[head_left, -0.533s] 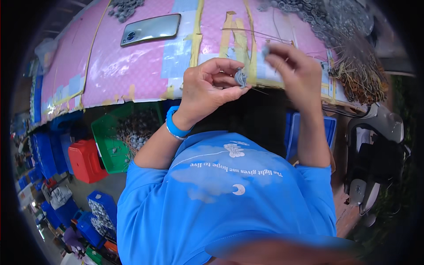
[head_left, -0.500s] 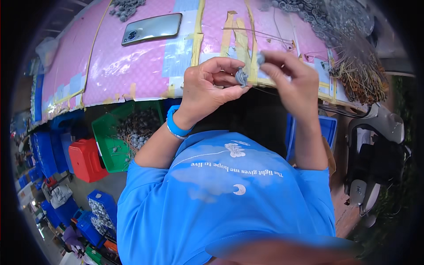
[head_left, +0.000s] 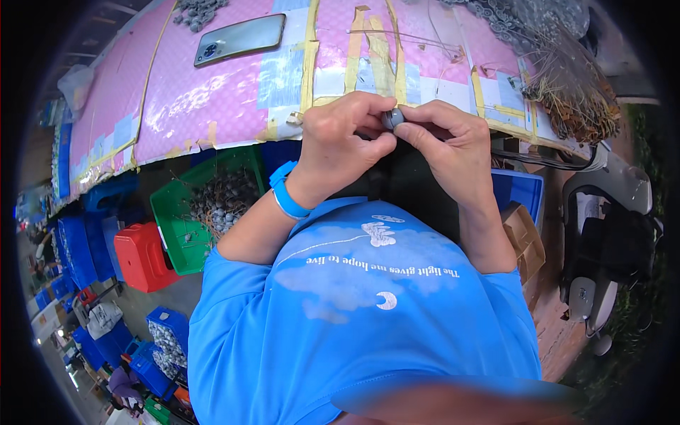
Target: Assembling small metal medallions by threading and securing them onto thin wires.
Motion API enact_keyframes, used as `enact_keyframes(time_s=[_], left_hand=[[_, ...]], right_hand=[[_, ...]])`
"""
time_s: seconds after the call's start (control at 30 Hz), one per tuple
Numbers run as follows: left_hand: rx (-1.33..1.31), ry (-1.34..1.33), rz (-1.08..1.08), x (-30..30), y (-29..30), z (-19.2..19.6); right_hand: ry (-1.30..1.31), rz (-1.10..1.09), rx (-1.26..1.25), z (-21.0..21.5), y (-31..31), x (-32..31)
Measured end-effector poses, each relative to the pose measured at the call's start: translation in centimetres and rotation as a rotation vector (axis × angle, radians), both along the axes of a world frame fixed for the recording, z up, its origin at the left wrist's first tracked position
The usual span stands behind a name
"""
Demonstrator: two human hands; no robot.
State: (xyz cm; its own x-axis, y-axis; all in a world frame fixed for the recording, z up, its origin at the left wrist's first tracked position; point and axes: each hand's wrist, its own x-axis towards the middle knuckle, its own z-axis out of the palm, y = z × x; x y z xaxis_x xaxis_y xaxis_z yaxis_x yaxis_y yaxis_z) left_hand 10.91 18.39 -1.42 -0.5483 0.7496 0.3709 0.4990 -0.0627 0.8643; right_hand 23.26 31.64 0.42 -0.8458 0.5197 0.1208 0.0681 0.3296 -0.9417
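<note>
Here I see both hands pinching one small grey round part (head_left: 393, 117) between them at the near edge of the pink-covered table (head_left: 212, 92): left hand (head_left: 347, 138) and right hand (head_left: 450, 142) together, fingertips clamped on it. A phone (head_left: 239, 39) lies farther back.

Pink taped table (head_left: 212, 99) carried a phone (head_left: 239, 39) at 11 o'clock, grey parts pile (head_left: 198, 10) beside, wire bundle (head_left: 567, 92) at 2.

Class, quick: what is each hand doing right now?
Left hand: closed, pinching the small grey round part.
Right hand: closed, pinching the same part.
</note>
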Motion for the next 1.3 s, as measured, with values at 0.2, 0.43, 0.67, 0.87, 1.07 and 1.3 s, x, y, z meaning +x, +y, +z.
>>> enact_keyframes(time_s=[0.2,0.43,0.67,0.87,1.07,1.3], left_hand=[[0.033,0.16,0.024,-0.1,0.2,-0.2],[0.103,-0.351,-0.194,0.1,0.8,0.2],[0.103,-0.328,-0.168,1.3,1.0,0.6],[0.152,-0.377,-0.112,1.4,1.4,0.1],[0.179,-0.182,-0.056,0.2,0.3,-0.7],[0.089,-0.141,-0.165,-0.3,-2.1,0.7]], right_hand=[[-0.024,0.051,-0.25,-0.7,0.9,0.0],[0.237,0.347,-0.639,-2.7,3.0,0.3],[0.381,0.31,-0.889,-3.8,1.8,-0.3],[0.434,0.185,-0.935,-3.7,0.5,-1.2],[0.44,0.135,-0.57,-3.7,0.7,-0.4],[0.363,0.283,-0.261,-2.5,1.2,0.9]])
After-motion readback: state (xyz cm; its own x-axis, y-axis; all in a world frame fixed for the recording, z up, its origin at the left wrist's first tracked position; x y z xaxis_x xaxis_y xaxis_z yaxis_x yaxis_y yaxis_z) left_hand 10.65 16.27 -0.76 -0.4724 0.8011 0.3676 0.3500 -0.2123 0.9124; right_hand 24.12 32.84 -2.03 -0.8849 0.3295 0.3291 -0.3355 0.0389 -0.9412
